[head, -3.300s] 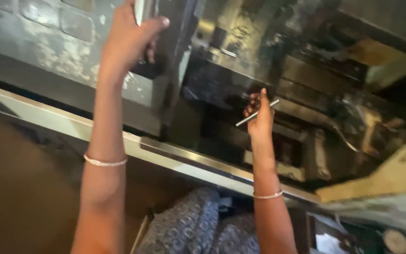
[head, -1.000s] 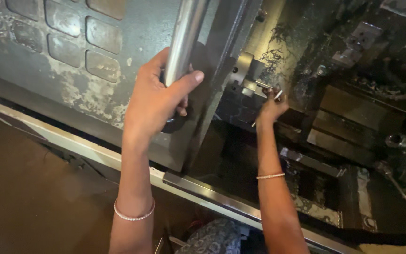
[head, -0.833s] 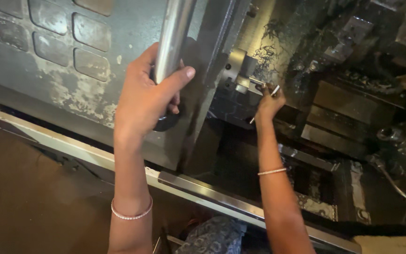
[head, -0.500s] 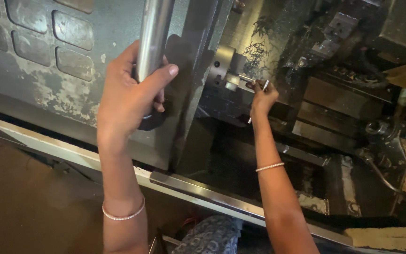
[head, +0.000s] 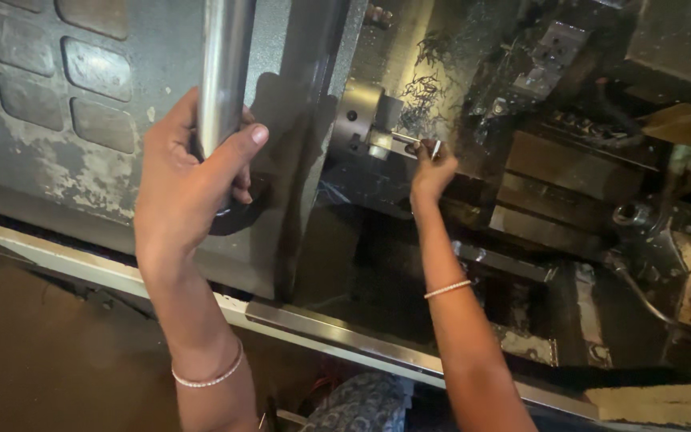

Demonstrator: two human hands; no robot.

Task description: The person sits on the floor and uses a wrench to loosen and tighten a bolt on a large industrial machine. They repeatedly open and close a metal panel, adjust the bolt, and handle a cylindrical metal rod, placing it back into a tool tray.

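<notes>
My left hand point(head: 193, 172) is wrapped around the shiny round steel handle bar point(head: 224, 72) on the grey sliding machine door point(head: 81, 120). My right hand point(head: 432, 172) reaches into the open machine and pinches a thin metal rod point(head: 413, 142) that lies across the round steel chuck point(head: 359, 120). Whether the rod sits inside the chuck jaws or only touches them I cannot tell. Both wrists wear thin bracelets.
Curly metal chips point(head: 425, 76) cling to the wall behind the chuck. A dark tool block point(head: 569, 172) and oily machine parts fill the right side. A bright metal rail point(head: 337, 340) runs along the machine's front edge, above the brown floor point(head: 49, 360).
The view has shifted, so the door handle and chuck sit further left. My right hand has reached deeper, bringing the rod up to the chuck. My left hand still holds the bar.
</notes>
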